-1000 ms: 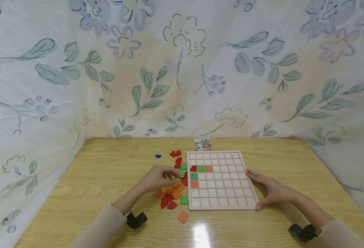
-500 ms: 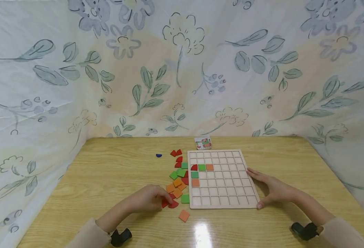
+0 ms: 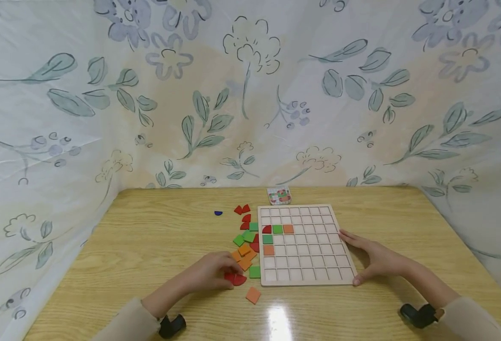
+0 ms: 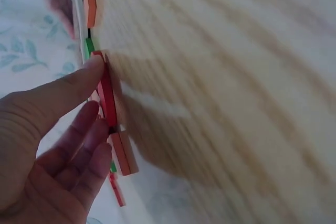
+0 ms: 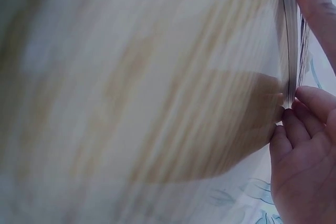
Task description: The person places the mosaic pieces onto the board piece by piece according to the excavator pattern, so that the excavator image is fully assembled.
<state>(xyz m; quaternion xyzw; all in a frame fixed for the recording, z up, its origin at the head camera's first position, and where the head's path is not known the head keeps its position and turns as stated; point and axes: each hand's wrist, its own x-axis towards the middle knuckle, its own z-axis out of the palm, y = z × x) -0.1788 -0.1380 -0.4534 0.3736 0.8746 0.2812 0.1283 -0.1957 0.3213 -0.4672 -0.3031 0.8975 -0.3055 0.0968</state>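
Observation:
My left hand point(image 3: 213, 271) is low over the loose tiles left of a pale wooden grid board point(image 3: 314, 253). In the left wrist view its thumb and fingers pinch a red quarter-circle tile point(image 4: 108, 98) just at the tabletop; the index finger is mostly hidden. Another red quarter-circle tile point(image 3: 240, 280) lies right against it. My right hand point(image 3: 376, 259) rests along the board's right edge, fingers extended and thumb at the near corner. On the board sit a red quarter-circle, a green and an orange square in one row, with a darker green tile point(image 3: 268, 239) and another orange square point(image 3: 268, 250) below.
Orange squares point(image 3: 244, 263), green squares point(image 3: 249, 236) and more red quarter-circles point(image 3: 246, 218) crowd the board's left side. One orange square point(image 3: 253, 295) lies nearer. A small dark blue half-disc point(image 3: 218, 213) sits apart. Behind the board stands a patterned picture card point(image 3: 278, 195).
My left hand came down and toward me from the upper tiles to the red quarter-circles, then shifted slightly right, bringing two of them together. The right hand stays on the board edge.

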